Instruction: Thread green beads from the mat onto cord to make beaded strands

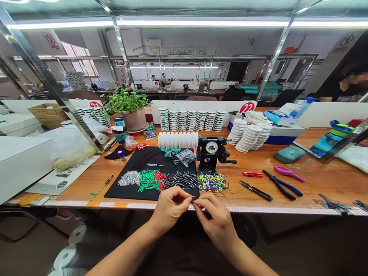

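Observation:
My left hand (169,209) and my right hand (214,218) meet at the front edge of the wooden bench, fingertips pinched together on a tiny green and red piece (192,197) held between them. Just beyond them lies a black mat (120,191) with piles of silver parts (128,178), green tubes (148,181), red tubes (160,178), black tubes (181,179) and multicoloured beads (212,182). A black winding device with a dial (212,150) carries a row of white spools (178,140).
Black-handled pliers (280,185), scissors (255,190), a red tool (253,174) and a purple scoop (288,173) lie to the right. Stacks of white spools (192,119) and a potted plant (129,107) stand behind. A person (347,86) sits at far right.

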The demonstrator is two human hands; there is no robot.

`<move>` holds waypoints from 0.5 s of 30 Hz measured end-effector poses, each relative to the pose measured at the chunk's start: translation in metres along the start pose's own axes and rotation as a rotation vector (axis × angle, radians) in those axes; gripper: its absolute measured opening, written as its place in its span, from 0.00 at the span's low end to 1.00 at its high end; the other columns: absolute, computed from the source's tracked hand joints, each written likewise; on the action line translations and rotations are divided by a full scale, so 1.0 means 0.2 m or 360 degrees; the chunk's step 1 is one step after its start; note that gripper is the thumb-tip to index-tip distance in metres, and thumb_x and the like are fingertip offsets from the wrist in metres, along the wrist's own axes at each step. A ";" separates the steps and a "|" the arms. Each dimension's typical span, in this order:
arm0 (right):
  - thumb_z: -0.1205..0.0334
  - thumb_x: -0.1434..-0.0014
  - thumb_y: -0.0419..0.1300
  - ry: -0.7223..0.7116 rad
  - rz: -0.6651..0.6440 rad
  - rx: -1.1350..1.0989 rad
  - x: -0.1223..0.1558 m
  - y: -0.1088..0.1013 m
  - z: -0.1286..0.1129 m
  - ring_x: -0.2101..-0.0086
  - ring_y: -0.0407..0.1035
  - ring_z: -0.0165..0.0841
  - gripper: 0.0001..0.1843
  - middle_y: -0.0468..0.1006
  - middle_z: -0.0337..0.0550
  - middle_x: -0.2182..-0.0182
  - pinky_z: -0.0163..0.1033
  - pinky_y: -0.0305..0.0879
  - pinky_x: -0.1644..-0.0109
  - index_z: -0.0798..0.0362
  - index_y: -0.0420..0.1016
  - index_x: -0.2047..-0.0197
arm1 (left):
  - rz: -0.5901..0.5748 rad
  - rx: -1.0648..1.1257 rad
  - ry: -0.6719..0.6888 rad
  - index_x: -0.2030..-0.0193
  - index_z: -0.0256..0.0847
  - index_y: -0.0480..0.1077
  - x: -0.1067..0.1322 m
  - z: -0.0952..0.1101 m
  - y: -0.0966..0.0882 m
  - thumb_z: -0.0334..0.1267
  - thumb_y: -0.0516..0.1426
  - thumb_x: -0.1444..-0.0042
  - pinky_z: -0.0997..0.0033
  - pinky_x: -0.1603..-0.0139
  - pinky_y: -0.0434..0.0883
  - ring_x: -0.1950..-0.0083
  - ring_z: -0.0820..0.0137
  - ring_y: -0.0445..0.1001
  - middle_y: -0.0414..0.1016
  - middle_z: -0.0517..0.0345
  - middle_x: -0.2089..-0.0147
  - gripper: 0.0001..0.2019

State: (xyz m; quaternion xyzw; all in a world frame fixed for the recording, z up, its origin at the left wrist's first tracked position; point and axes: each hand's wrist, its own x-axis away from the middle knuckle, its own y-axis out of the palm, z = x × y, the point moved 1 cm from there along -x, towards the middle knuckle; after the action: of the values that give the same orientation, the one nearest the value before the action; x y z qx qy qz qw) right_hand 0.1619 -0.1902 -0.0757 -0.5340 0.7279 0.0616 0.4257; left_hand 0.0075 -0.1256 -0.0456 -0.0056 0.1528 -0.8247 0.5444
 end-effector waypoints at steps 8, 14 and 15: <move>0.65 0.32 0.55 0.0135 -0.0416 -0.0107 -0.19 -0.06 0.08 0.72 0.71 0.35 0.09 0.77 0.41 0.72 0.37 0.68 0.68 0.52 0.74 0.64 | -0.0366 -0.0566 0.0518 0.64 0.44 0.80 -0.03 0.01 -0.06 0.31 0.59 0.39 0.69 0.60 0.67 0.64 0.65 0.72 0.76 0.51 0.66 0.08; 0.56 0.42 0.65 0.0717 -0.0848 -0.0526 -0.35 0.00 0.21 0.81 0.68 0.31 0.10 0.75 0.37 0.82 0.31 0.59 0.79 0.54 0.76 0.71 | -0.0579 -0.0736 0.0705 0.59 0.43 0.80 -0.08 0.03 -0.11 0.32 0.57 0.36 0.63 0.56 0.70 0.63 0.62 0.71 0.78 0.44 0.60 0.09; 0.56 0.43 0.65 0.0740 -0.0875 -0.0557 -0.36 0.01 0.22 0.81 0.69 0.31 0.11 0.76 0.37 0.82 0.31 0.59 0.79 0.54 0.77 0.71 | -0.0579 -0.0763 0.0742 0.59 0.43 0.80 -0.08 0.03 -0.11 0.32 0.57 0.36 0.63 0.56 0.70 0.64 0.62 0.71 0.78 0.43 0.60 0.09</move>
State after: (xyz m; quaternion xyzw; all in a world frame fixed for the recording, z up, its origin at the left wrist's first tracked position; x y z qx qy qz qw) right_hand 0.1901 -0.1134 -0.0555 -0.7731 0.6132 -0.0540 0.1529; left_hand -0.0051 -0.1044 -0.0315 0.0280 0.4578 -0.8279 0.3229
